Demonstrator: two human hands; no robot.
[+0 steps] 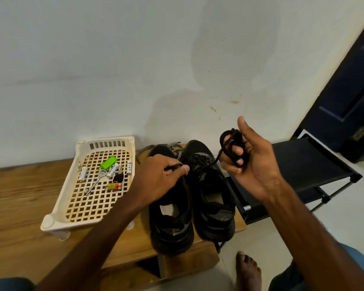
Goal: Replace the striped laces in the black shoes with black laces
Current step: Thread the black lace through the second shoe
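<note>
While the right hand grips a coiled black lace round curled fingers, left hand pinches its free end above two black fabric shoes.

Left hand pinching; right hand raised, curled

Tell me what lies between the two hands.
In the head view: the front of the black shoe nearer the right hand, with a black lace running over it from that hand's bundle toward the left hand.
</note>
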